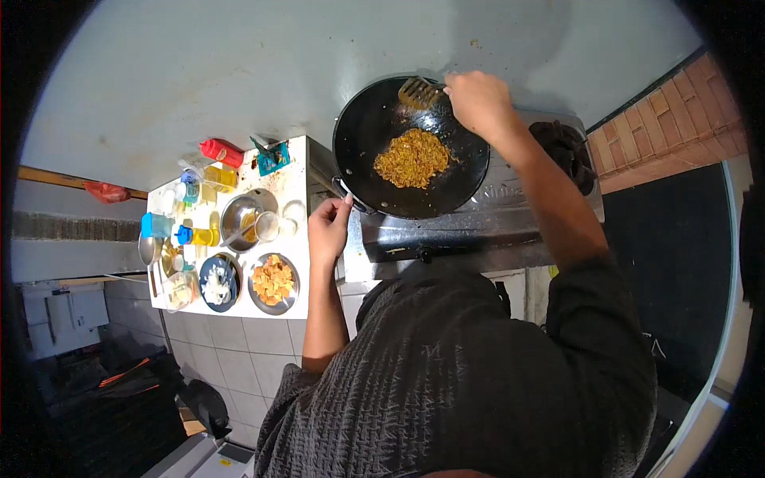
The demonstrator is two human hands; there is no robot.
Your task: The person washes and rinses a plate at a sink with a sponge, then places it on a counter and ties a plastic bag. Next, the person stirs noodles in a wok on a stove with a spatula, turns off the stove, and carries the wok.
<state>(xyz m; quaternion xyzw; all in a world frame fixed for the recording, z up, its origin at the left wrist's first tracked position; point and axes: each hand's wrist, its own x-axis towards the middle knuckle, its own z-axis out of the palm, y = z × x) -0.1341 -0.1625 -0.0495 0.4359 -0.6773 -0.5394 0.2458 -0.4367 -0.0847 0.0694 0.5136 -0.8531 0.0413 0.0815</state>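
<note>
A black wok (470, 171) sits on the gas stove (510, 227), with a mound of browned, crumbly food (413, 158) in its middle. My right hand (480, 99) is closed around the handle of a slotted spatula (417, 93), whose head is over the wok's far wall, apart from the food mound. At the wok's near left side, my left hand (328, 229) is closed on the wok's side handle (347, 194). Part of that handle is covered by my fingers.
To the left, a white table (239, 307) holds a plate of orange-brown pieces (272, 280), a dark plate of white pieces (218, 284), a metal bowl (239, 213), a red bottle (221, 152) and several other bottles. Another burner (562, 151) is right of the wok.
</note>
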